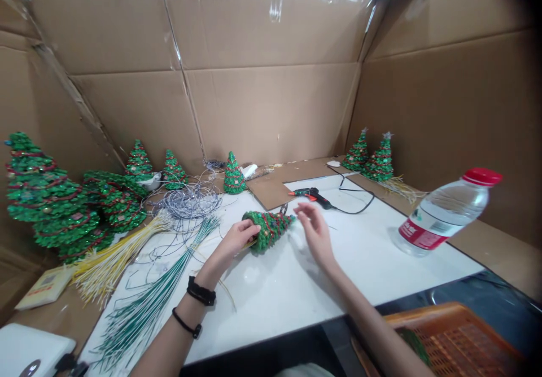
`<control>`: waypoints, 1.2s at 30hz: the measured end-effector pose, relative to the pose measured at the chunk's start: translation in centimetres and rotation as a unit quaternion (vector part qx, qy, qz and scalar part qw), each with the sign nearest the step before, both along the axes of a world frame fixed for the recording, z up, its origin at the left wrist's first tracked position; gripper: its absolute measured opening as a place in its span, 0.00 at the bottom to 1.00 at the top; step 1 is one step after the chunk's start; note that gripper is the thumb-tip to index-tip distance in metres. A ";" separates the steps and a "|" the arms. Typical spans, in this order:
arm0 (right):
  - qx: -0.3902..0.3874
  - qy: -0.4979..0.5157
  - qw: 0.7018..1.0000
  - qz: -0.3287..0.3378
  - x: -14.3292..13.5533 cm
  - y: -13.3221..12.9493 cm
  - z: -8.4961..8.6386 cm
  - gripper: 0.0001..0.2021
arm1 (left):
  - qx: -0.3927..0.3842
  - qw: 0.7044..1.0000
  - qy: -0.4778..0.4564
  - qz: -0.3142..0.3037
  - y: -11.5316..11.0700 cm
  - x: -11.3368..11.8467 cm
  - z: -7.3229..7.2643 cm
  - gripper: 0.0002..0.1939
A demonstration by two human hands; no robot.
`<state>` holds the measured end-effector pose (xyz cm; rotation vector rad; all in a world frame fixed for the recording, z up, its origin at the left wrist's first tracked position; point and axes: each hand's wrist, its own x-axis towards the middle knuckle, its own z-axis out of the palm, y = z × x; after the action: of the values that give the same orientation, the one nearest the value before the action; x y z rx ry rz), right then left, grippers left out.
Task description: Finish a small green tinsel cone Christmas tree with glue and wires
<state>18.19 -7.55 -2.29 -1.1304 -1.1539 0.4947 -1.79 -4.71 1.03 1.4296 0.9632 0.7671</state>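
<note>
A small green tree (271,231) with red garland lies on its side over the white board (271,303), its tip pointing right. My left hand (237,240) grips the tree at its wide base, thumb and fingers closed on the rim. Just right of the tip is my right hand (314,231), its fingers apart and slightly curled, with nothing visible in them. Behind it a black glue gun (319,197) with an orange part rests on the board, its cord curving right.
Green wire stems (156,292), yellow stems (122,253) and tangled wire (190,199) lie left. Several finished trees (46,196) stand at the left and back. A water bottle (449,213) stands right, an orange basket (461,337) front right. Cardboard walls (271,106) surround the table.
</note>
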 end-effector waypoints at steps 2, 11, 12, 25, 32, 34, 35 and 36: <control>-0.009 -0.075 0.996 -0.050 3.9 2.3 0.2 0.14 | 0.037 0.999 0.036 0.009 0.1 -0.2 0.3 0.17; -0.269 -0.408 0.838 -0.242 12.9 8.8 -2.5 0.33 | 0.375 0.858 0.337 0.099 -1.5 -0.9 3.5 0.08; -0.287 -0.412 0.831 -0.241 12.9 9.0 -2.8 0.36 | 0.394 0.832 0.377 0.102 -1.7 -0.7 3.6 0.07; -0.339 -0.451 0.804 -0.187 11.0 10.9 -2.3 0.35 | 0.368 0.719 0.589 0.017 -0.9 2.7 -1.4 0.14; -0.320 -0.444 0.815 -0.193 11.1 10.9 -2.8 0.24 | 0.363 0.708 0.606 0.029 -1.8 3.9 -2.2 0.21; -0.305 -0.443 0.819 -0.198 11.6 10.7 -2.7 0.21 | 0.374 0.717 0.586 0.043 -2.1 4.0 -2.4 0.19; -0.298 -0.442 0.822 -0.200 11.7 10.5 -2.4 0.20 | 0.378 0.723 0.576 0.047 -2.4 3.9 -2.6 0.17; -0.288 -0.437 0.828 -0.200 11.8 10.3 -2.1 0.20 | 0.378 0.728 0.570 0.048 -2.6 3.9 -2.7 0.16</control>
<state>30.00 2.73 -4.39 -2.2155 -1.5158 -0.0630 2.07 -7.28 -1.66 2.7250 1.7617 0.2418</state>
